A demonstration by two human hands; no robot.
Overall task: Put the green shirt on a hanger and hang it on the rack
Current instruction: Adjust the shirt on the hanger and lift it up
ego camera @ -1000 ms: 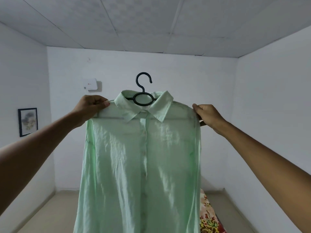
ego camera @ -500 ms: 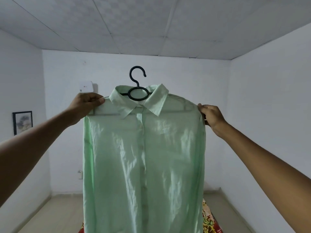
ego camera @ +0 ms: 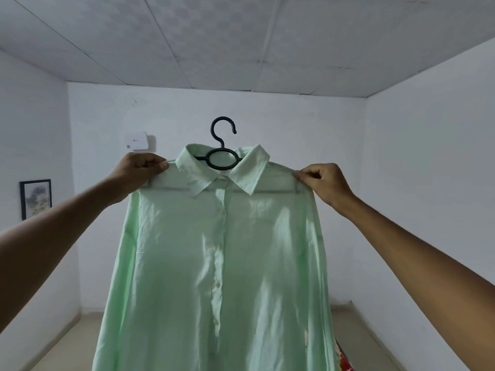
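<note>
A light green button-up shirt (ego camera: pixel 219 258) hangs buttoned on a black plastic hanger (ego camera: pixel 222 145), held up in front of me at head height. The hanger's hook and ring stick out above the collar; its bar shows faintly through the fabric. My left hand (ego camera: pixel 136 172) grips the shirt's left shoulder over the hanger's end. My right hand (ego camera: pixel 325 183) pinches the right shoulder seam. No rack is in view.
White walls and a tiled ceiling surround me. A small white box (ego camera: pixel 137 140) is mounted on the far wall, and a framed picture (ego camera: pixel 35 198) hangs on the left wall. A floral cloth (ego camera: pixel 341 357) peeks out at the shirt's lower right.
My right hand has shifted inward and up onto the top of the right shoulder. The shirt and hanger have stayed raised, with the view tilting slightly.
</note>
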